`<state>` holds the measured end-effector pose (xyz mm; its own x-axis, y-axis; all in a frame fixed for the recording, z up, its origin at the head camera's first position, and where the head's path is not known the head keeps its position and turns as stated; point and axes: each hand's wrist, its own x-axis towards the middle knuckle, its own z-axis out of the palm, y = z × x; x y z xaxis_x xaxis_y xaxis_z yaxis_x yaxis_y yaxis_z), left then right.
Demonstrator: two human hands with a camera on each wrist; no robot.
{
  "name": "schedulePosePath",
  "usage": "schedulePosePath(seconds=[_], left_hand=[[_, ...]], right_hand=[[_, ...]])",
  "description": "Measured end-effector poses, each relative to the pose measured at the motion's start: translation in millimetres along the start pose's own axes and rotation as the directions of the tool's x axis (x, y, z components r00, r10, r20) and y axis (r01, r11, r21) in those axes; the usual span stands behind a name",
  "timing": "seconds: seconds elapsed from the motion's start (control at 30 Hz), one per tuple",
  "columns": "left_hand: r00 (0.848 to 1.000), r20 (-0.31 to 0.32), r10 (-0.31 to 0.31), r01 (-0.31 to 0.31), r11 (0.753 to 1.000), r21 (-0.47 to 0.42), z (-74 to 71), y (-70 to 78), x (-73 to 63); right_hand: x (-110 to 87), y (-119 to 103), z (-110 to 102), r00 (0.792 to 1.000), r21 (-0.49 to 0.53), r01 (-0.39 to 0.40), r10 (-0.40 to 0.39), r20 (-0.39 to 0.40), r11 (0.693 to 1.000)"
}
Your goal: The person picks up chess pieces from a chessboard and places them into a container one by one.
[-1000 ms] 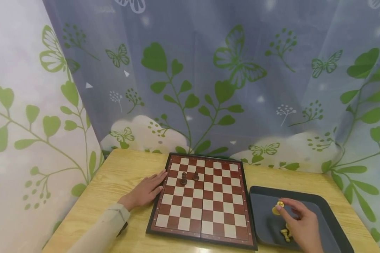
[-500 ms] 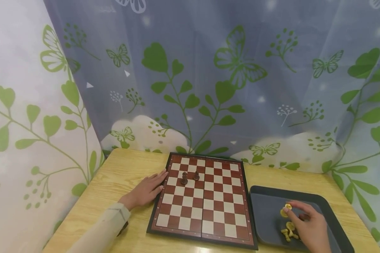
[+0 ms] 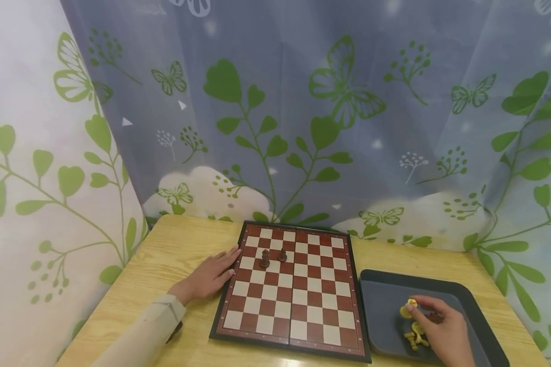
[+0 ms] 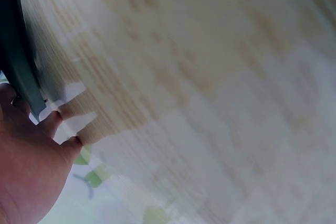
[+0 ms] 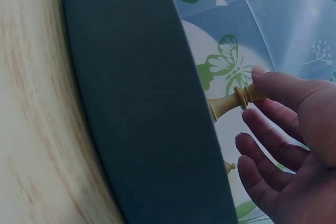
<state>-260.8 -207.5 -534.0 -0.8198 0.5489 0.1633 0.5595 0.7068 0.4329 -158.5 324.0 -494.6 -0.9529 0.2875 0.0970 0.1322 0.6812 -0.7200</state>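
Note:
My right hand (image 3: pixel 443 326) is over the dark tray (image 3: pixel 380 295), its thumb and index finger pinching a pale yellow chess piece (image 3: pixel 405 311) near the top. In the right wrist view that chess piece (image 5: pixel 228 103) has its lower end partly behind the tray wall, and the other fingers are bent loosely below it. Beside the hand, several yellow chess pieces (image 3: pixel 415 337) lie in the tray. Palm down on the table, my left hand (image 3: pixel 206 278) reaches with its fingertips to the left edge of the red-and-white chessboard (image 3: pixel 282 311). A taller dark chess piece (image 3: pixel 265 260) and a dark pawn (image 3: pixel 282 256) stand on the board.
The wooden table (image 3: pixel 179 239) carries the board in the middle, with the tray close against its right side. A patterned curtain (image 3: pixel 275 112) hangs behind the table and along both sides.
Holding the yellow chess piece, my right hand moved right over the tray, then slightly back left and lower. My left hand and the dark pieces stayed in place.

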Motion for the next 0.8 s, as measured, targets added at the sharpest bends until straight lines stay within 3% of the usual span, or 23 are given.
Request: schedulePosePath(seconds=[0.27,0.6,0.8], left_hand=[[1.000,0.003,-0.014,0.014,1.000,-0.007,1.7,-0.2,0.9],[0.999,0.006,-0.040,0.040,0.999,-0.009,10.4,-10.7,0.7],[0.999,0.024,-0.047,0.048,0.999,-0.018,7.9,-7.7,1.2]], right_hand=[[1.7,2.0,-0.1,1.000,-0.013,-0.004,0.004,0.016,1.000],[2.5,1.3,0.4,0.999,-0.022,-0.024,0.025,0.030,0.999],[-2.9,-1.3,-0.6,0.996,-0.047,0.074,-0.076,-0.052,0.996]])
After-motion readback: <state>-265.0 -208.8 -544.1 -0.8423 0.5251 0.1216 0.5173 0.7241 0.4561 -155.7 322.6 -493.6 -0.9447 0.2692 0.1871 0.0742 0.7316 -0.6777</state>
